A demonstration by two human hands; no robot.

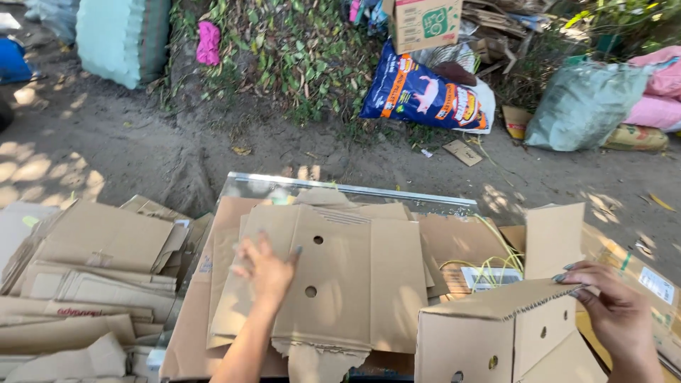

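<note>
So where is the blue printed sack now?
The blue printed sack lies on the ground at upper centre, below a cardboard box and left of a grey-green sack.

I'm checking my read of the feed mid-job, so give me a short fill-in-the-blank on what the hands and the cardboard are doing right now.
1. The left hand lies on a flattened cardboard sheet with round ____ punched in it.
2. The right hand touches the top flap of a cardboard box that is not flattened but still ____.
3. More flattened cardboard is piled to the ____ of the left hand.

Missing words: holes; standing; left
</note>
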